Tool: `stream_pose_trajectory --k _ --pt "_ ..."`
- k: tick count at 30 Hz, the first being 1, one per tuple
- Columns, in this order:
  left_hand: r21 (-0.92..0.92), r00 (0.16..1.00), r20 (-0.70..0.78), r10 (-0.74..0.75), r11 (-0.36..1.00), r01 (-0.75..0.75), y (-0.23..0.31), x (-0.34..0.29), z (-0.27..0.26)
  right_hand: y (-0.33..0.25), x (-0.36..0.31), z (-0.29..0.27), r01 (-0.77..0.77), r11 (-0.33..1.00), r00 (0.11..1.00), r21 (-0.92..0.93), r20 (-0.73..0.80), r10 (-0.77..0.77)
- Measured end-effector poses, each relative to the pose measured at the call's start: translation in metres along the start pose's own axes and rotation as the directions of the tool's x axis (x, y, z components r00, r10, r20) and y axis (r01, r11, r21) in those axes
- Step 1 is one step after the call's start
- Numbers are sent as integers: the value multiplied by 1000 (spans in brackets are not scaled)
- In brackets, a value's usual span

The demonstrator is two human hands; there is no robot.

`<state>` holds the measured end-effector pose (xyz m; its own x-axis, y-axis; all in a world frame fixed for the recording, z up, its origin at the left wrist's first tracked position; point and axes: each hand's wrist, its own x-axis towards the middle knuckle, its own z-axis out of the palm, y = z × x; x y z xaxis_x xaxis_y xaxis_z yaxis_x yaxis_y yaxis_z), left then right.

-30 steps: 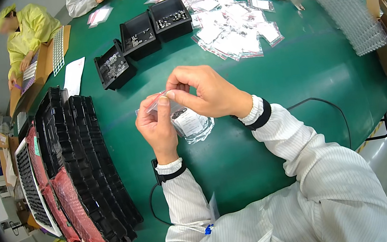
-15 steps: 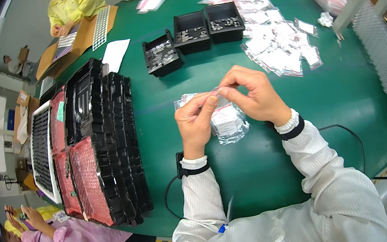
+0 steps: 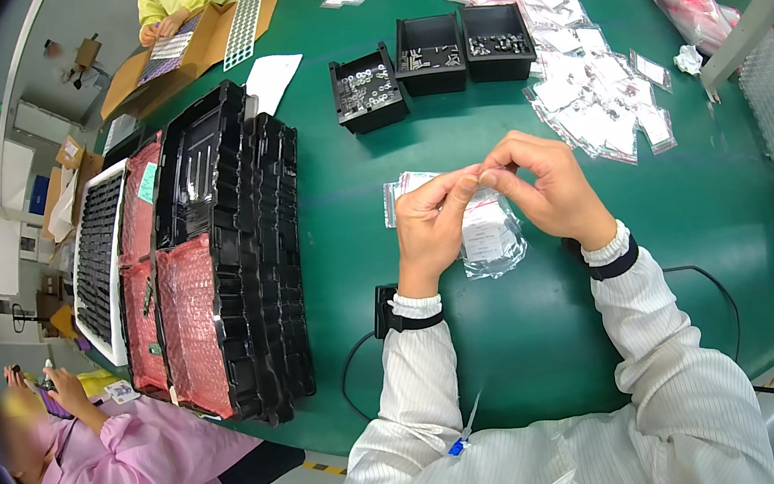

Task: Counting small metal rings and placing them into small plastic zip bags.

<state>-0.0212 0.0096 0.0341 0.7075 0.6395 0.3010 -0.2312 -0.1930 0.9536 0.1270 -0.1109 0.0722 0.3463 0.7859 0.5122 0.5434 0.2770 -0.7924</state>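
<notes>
My left hand (image 3: 431,227) and my right hand (image 3: 553,192) meet over the table, thumbs and forefingers pinched together. Between them is the top edge of a small clear zip bag, mostly hidden by my fingers. Just below and behind my hands lie several clear zip bags (image 3: 492,237) with white labels and red seal lines. How far the pinched bag hangs in front of them I cannot tell. Beyond my hands stand three black bins: the left bin (image 3: 373,117) holds ring-shaped parts, the middle bin (image 3: 434,80) and the right bin (image 3: 503,66) small metal pieces.
Filled bags (image 3: 593,103) spread in a heap at the right rear. Stacked black trays (image 3: 252,253) with red bubble wrap (image 3: 192,319) stand at the left. A cable (image 3: 719,291) crosses near my right forearm. Co-workers sit at the far side and at the left.
My view has shifted, so the table's things appear further right. My fingertips have drawn closer together and still pinch the bag's edge.
</notes>
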Motion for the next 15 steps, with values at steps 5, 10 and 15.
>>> stream_pose_trajectory --k 5,10,15 --pt "10 999 4 41 999 -41 -2 -2 9 -8 4 -8 -23 998 1000 -55 -10 23" --pt "-19 1000 -3 2 1000 -2 -10 1 16 6 4 -22 -12 994 999 -106 -35 8" --pt "111 1000 -10 19 994 -18 5 -1 12 10 1 -56 -145 987 984 -67 -111 137"
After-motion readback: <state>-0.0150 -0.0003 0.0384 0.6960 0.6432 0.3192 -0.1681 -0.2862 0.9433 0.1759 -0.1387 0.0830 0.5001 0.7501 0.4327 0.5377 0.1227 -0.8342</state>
